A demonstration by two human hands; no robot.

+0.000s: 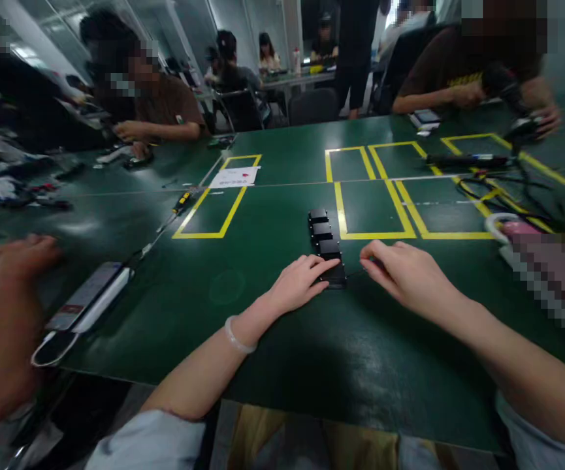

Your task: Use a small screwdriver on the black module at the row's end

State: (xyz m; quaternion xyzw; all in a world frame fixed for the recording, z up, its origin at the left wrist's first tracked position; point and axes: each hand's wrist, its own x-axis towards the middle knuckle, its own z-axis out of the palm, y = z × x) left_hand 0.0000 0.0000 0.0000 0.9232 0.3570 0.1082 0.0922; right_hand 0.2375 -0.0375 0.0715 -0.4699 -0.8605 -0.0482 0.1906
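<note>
Resting left hand flat, fingers loose, steadying nearest black block | row of blocks lined up ahead of fingertips | right hand open, holding nothing, just beside.

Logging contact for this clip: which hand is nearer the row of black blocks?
Left. The left hand rests on the nearest block of the row of black blocks; the right hand lies just beside it.
</note>
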